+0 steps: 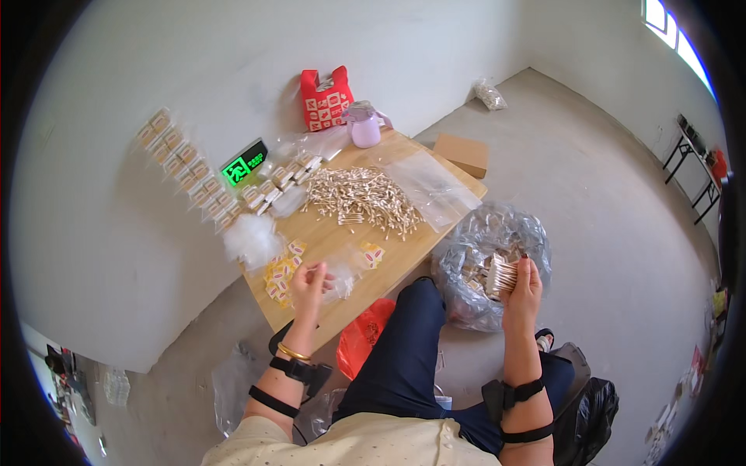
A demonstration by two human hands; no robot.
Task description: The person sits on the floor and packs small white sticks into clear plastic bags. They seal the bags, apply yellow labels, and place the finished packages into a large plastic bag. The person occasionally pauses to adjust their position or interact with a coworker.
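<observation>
My right hand (524, 286) grips a small bundle of cotton swabs (502, 275), held side by side in a row, over a grey plastic bag (535, 231) on the right. More swabs and brownish pieces show inside that bag. My left hand (310, 281) hovers over the near part of the table, its fingers loosely bent and apart, with nothing visible in them. Right beside it are small clear plastic bags (342, 273) and yellow-and-white printed slips (280, 273). A large heap of loose cotton swabs (361, 194) covers the middle of the wooden table (404, 268).
Packed swab packets (183, 163) line the table's left edge by a green lit exit sign (244, 163). Farther back are a red bag (326, 99) and a lilac jug (364, 128). Clear plastic sheets (435, 182) lie at right, near a cardboard box (461, 154). An orange-red bag (361, 334) hangs below the table.
</observation>
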